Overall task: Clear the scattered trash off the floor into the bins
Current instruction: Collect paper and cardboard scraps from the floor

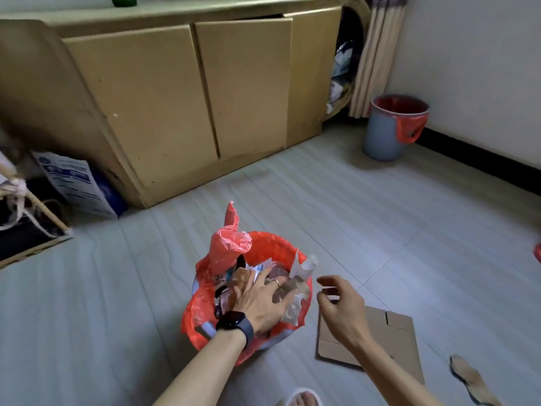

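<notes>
My left hand (pixel 260 303) is flat, fingers spread, pressing on the clear wrappers (pixel 292 291) piled in the near bin (pixel 193 315). My right hand (pixel 336 306) hovers just right of that bin, fingers loosely curled, holding nothing. What's left looks to be the cardboard (pixel 392 338), flat on the floor (pixel 117 288) below and to the right of my right hand, so that hand is nearer. Its long side seems to run left to right. A second bin (pixel 383 136) stands far right by the wall.

The near bin (pixel 205 329) wears a glossy red plastic liner (pixel 231 247). Matt brown cardboard (pixel 392 338) lies on the smooth, faintly glossy tiled floor (pixel 117 288).
</notes>
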